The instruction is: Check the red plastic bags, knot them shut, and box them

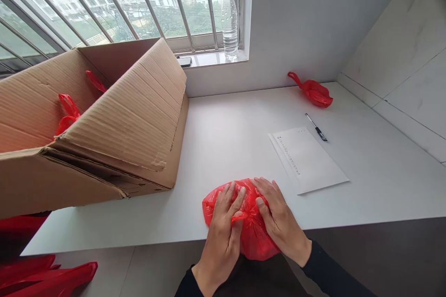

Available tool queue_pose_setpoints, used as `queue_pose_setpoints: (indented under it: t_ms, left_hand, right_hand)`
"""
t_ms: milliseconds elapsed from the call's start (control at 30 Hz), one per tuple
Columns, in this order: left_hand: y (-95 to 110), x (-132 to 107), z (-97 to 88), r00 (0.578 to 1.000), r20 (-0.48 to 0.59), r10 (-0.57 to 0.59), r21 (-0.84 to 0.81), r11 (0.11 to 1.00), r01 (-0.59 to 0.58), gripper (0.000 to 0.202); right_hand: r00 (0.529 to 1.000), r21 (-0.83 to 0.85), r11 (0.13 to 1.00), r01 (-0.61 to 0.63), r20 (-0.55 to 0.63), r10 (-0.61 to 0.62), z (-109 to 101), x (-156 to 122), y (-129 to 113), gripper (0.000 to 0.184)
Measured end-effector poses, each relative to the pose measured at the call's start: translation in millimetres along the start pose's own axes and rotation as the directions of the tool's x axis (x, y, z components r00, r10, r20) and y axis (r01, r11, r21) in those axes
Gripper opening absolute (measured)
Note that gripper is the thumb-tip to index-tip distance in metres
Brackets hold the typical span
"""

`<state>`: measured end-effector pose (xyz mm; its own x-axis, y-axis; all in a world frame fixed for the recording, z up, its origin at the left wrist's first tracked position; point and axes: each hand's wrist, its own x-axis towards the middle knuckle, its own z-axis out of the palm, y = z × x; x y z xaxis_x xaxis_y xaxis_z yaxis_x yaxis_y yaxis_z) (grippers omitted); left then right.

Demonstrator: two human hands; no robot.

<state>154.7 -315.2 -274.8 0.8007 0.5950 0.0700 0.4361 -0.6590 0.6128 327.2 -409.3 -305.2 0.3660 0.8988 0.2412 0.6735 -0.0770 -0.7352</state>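
A red plastic bag (256,236), bulging and gathered to a knot on top, lies at the front edge of the white table and overhangs it a little. My left hand (223,227) holds its left side, fingers stretched over the top and a fold of plastic between thumb and forefinger. From the right, my right hand (278,218) clasps the bag with its fingers bent over the plastic. What the bag contains is hidden.
An open cardboard box (139,120) with red bags inside fills the left. Papers (310,162), a pen (316,127) and a smaller red bag (315,93) lie on the table's right. A water bottle (229,23) and a phone (184,61) are on the windowsill. Red bags (52,276) show lower left.
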Motion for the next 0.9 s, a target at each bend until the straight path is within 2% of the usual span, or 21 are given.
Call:
queue_pose_setpoints:
  t_ms: [67, 133, 167, 200, 267, 400, 500, 567, 600, 667, 733, 767, 833, 900]
  left_hand:
    - [10, -7, -17.2, 0.995, -0.012, -0.104, -0.276, 0.956, 0.096, 0.049]
    - [15, -11, -33.1, 0.981, -0.014, -0.192, -0.586, 0.797, 0.147, 0.05]
    - [16, -13, -39.4, 0.975, -0.018, -0.22, -0.689, 0.71, 0.148, 0.053]
    - [14, -13, -44.3, 0.969, -0.034, -0.243, -0.741, 0.657, 0.138, 0.056]
    - [8, -13, -50.6, 0.948, -0.062, -0.313, -0.768, 0.621, 0.155, 0.055]
    - [-9, -14, -58.5, 0.899, -0.047, -0.435, -0.717, 0.642, 0.273, 0.051]
    - [-10, -21, -64.1, 0.908, 0.038, -0.416, -0.638, 0.689, 0.342, 0.041]
    - [-5, -25, -63.9, 0.922, 0.106, -0.372, -0.518, 0.771, 0.371, 0.032]
    - [-1, -27, -61.5, 0.936, 0.11, -0.335, -0.437, 0.829, 0.348, 0.041]
    - [7, -26, -51.9, 0.974, 0.058, -0.217, -0.264, 0.938, 0.225, 0.064]
    - [14, -21, -38.5, 0.992, 0.05, -0.112, -0.124, 0.985, 0.118, 0.086]
    - [17, -17, -31.9, 0.992, 0.08, -0.097, -0.09, 0.991, 0.104, 0.093]
    - [21, -8, -23.4, 0.984, 0.131, -0.118, -0.072, 0.989, 0.128, 0.089]
    - [23, 0, -25.5, 0.983, 0.111, -0.147, -0.077, 0.985, 0.156, 0.068]
  right_hand:
    - [0.996, 0.112, 0.991, -0.076, -0.029, 0.079, -10, -1, -4, 0.042]
    - [0.983, 0.189, 0.97, -0.154, -0.07, 0.169, -21, -1, -5, 0.037]
    - [0.975, 0.212, 0.96, -0.185, -0.083, 0.206, -25, 0, -4, 0.035]
    - [0.969, 0.225, 0.952, -0.209, -0.088, 0.233, -30, 2, -2, 0.033]
    - [0.963, 0.229, 0.946, -0.231, -0.081, 0.255, -37, 5, 1, 0.034]
    - [0.967, 0.224, 0.948, -0.228, -0.059, 0.246, -49, 12, 3, 0.043]
    - [0.946, 0.302, 0.903, -0.305, -0.011, 0.323, -55, 14, -2, 0.045]
    - [0.929, 0.36, 0.867, -0.345, 0.001, 0.369, -55, 14, -5, 0.046]
    - [0.928, 0.378, 0.859, -0.346, 0.002, 0.373, -54, 13, -7, 0.047]
    - [0.932, 0.408, 0.85, -0.334, 0.006, 0.363, -50, 9, -9, 0.048]
    - [0.927, 0.424, 0.839, -0.341, 0.005, 0.375, -45, 3, -10, 0.049]
    - [0.919, 0.429, 0.83, -0.355, -0.005, 0.395, -43, -1, -10, 0.048]
    - [0.889, 0.446, 0.807, -0.388, -0.049, 0.454, -40, -10, -6, 0.045]
    - [0.857, 0.486, 0.774, -0.405, -0.094, 0.507, -40, -17, 2, 0.045]
